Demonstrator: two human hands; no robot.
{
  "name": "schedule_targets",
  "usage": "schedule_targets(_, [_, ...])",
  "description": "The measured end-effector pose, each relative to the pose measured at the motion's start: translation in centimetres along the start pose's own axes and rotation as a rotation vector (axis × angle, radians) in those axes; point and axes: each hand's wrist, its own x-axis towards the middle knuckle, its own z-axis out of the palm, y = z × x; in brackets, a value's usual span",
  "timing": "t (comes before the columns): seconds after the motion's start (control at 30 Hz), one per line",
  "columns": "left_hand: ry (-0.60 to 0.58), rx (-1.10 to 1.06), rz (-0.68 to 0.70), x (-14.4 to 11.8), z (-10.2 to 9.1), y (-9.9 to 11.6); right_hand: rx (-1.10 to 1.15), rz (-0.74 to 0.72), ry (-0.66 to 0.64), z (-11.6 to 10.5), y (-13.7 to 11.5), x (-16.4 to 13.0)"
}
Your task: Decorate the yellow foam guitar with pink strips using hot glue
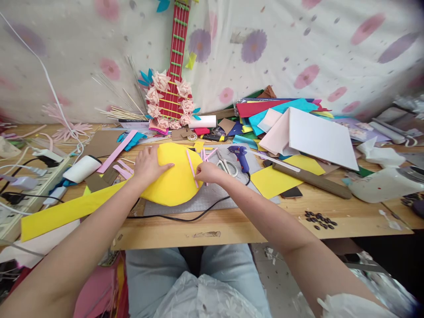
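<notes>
A yellow rounded piece [177, 181], which looks covered in felt or paper, lies on the grey cutting mat [228, 201]. My left hand [149, 165] grips its left side, thumb stretched over the top face. A thin pink strip [191, 165] runs slantwise across the right part of the yellow piece. Its lower end is by the fingertips of my right hand [208, 172], which are pinched together on it. More short pink strips [209, 154] lie just beyond that hand. To the right are scissors [228, 166] with white handles and a blue glue gun [240, 158].
A red guitar model [175, 92] with pink paper flowers leans at the back. A long yellow strip [71, 211] extends left towards a power strip [23, 203]. Colored sheets, a white board [319, 137] and black beads [319, 220] lie right. A black cord [185, 218] crosses the front.
</notes>
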Motion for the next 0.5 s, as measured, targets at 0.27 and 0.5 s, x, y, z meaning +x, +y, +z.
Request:
schedule_targets(0.27, [-0.018, -0.145, 0.120, 0.8, 0.5, -1.3, 0.360, -0.125, 0.539, -0.2, 3.2, 1.8])
schedule_targets(0.5, [-0.107, -0.236, 0.298, 3.2, 0.8, -1.9, 0.903, -0.032, 0.403, 1.7, 3.6, 3.0])
